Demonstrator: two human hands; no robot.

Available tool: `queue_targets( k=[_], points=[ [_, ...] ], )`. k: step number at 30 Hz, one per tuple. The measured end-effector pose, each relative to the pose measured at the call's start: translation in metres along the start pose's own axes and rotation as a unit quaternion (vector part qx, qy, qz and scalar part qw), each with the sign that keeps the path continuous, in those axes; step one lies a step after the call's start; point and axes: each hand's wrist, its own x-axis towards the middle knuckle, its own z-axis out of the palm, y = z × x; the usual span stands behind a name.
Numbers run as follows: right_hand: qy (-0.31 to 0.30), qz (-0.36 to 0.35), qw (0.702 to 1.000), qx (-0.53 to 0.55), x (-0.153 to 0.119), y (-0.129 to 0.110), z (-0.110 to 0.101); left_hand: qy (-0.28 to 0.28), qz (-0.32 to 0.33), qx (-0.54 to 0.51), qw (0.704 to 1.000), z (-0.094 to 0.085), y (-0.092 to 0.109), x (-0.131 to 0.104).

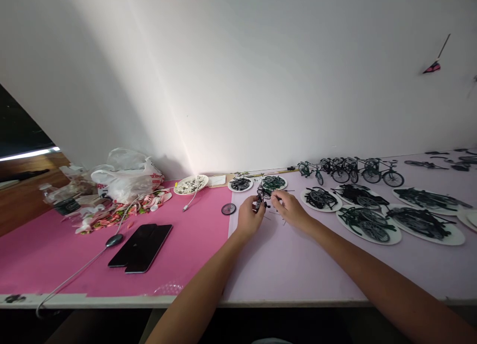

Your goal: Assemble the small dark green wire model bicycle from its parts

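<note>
Above the pale purple part of the table, both my hands work close together on a small dark toy bicycle frame (258,203). My left hand (250,216) is closed around it from the left. Across from it, my right hand (288,209) has its fingertips pinched near the frame's right side; what lies between them is too small to make out. A loose black toy wheel (228,209) lies flat just left of my left hand. Beyond my hands are a plate of black parts (240,189) and a plate of dark green parts (275,186).
Several finished toy bicycles (345,170) stand along the wall at right. Plates of bicycle parts (368,240) spread in front of them. On the pink left side lie two black phones or tablets (141,247), a cable puck (114,240), artificial flowers (156,201) and a plastic bag (124,177).
</note>
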Motion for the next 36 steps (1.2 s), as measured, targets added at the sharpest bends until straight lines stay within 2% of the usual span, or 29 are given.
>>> queue_targets(
  k=[6, 14, 20, 36],
  points=[
    [0.000, 0.019, 1.000, -0.007, 0.0006, -0.0028, -0.0003, -0.008, 0.008, -0.005, 1.000, 0.0006, -0.0007, -0.0004],
    [-0.003, 0.051, 0.997, 0.055, -0.0020, -0.0039, -0.0004, 0.000, 0.004, -0.009, 1.000, -0.0006, -0.0001, 0.0004],
    [0.002, 0.037, 0.996, 0.076, -0.0008, -0.0033, 0.0011, -0.008, 0.002, 0.002, 1.000, -0.0012, 0.0014, -0.0002],
    [0.005, 0.019, 0.999, 0.025, 0.0008, -0.0025, 0.0006, -0.014, -0.004, -0.003, 1.000, -0.0008, -0.0018, 0.0012]
  ],
)
